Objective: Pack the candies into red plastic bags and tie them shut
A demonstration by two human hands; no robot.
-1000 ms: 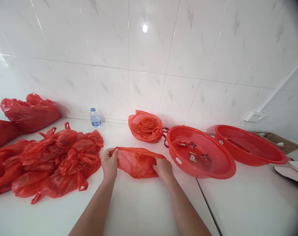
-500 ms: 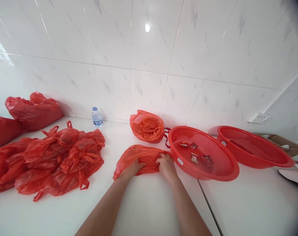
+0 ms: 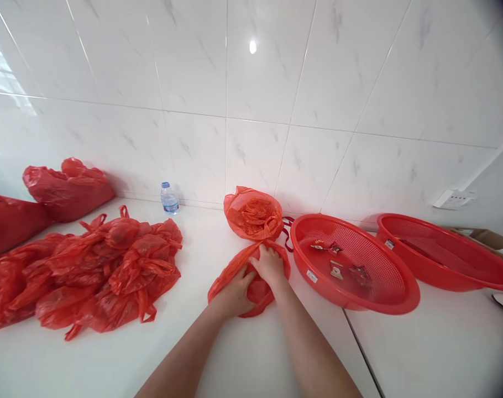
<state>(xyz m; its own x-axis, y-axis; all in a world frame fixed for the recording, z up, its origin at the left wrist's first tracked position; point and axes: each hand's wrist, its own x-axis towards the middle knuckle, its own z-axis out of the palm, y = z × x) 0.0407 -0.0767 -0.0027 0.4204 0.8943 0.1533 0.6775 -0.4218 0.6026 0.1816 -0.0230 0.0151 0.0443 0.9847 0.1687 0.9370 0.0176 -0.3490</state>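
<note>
A thin red plastic bag lies on the white table with its mouth spread wide. My left hand is inside the bag at the left, fingers stretched forward and thumb apart. Beside it, my right hand reaches into the far part of the bag, its spread fingers against the inner wall near the rim. Some fingertips are hidden by the plastic. Just behind, touching or nearly touching this bag, stands another open red bag stuffed with crumpled red plastic.
Right of my hands is a red mesh basket with several small wrapped packets. Another red basket stands beyond it. Knotted red bags are heaped at the left, larger red bags behind. A water bottle stands near the wall.
The bag has gone from stretched out sideways to a rounder, open mouth, nearer the stuffed bag. Both hands have moved further into it and closer together. The view has shifted slightly.
</note>
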